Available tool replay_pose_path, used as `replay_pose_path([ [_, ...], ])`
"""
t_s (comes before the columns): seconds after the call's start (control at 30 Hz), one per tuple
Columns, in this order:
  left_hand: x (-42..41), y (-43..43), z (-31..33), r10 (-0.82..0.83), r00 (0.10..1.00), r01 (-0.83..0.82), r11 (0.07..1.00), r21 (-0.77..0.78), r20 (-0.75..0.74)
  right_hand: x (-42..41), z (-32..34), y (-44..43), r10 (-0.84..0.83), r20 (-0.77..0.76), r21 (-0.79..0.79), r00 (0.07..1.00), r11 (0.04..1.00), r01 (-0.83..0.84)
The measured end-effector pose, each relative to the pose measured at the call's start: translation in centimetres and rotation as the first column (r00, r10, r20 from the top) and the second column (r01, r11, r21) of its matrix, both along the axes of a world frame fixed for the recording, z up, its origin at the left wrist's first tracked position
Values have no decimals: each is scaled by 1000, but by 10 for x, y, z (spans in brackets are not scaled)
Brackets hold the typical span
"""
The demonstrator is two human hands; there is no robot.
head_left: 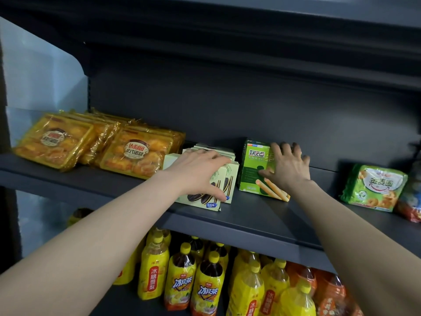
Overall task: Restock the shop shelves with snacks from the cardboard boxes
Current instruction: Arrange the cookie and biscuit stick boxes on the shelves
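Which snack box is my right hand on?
The green box with wafer rolls pictured; the cream cookie boxes left of it are under your left hand.

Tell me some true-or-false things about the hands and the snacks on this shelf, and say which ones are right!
1. The right hand is on a green box. True.
2. The left hand holds a bottle. False: it grips the pale cookie boxes.
3. The bottles stand on the shelf below the snacks. True.
4. The yellow cake packs sit to the right of the green box. False: they are at the left end of the shelf.
5. A green bag lies to the right of the green box, apart from it. True.
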State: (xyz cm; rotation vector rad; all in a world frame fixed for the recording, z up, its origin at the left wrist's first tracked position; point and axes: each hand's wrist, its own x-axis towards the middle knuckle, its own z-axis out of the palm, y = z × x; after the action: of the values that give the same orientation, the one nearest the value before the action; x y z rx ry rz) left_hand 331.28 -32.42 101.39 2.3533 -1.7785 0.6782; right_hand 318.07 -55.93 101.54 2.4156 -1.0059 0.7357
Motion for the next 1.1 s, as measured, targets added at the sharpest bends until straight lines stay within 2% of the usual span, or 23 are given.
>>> replay_pose_path([
  [0.13,-2,6,-10,-36,991,47,995,-86,132,-6,-2,23,-18,31,-79,999,997,20],
  [0.33,1,40,-31,-98,981,153,921,-359,167,-14,-1,90,81,119,-232,990,971,-52],
  [0.5,17,102,-56,-70,990,120,885,-450,126,-4,-13,177,185,150,-326,971,937,-128],
  [0.67,50,179,-108,9,999,15,880,-475,49,29,-66,267,307,126,-330,944,910,-252],
  [0.77,77,231,-159,58,998,-57,887,-459,-12,52,-122,315,361,117,-278,925,906,-318],
  [0.87,99,287,-229,120,984,-162,910,-382,-132,72,-200,358,410,85,-157,908,906,-394],
  [1.1,99,400,-429,347,859,-407,909,-90,-377,87,-400,434,542,-52,205,839,828,-522],
])
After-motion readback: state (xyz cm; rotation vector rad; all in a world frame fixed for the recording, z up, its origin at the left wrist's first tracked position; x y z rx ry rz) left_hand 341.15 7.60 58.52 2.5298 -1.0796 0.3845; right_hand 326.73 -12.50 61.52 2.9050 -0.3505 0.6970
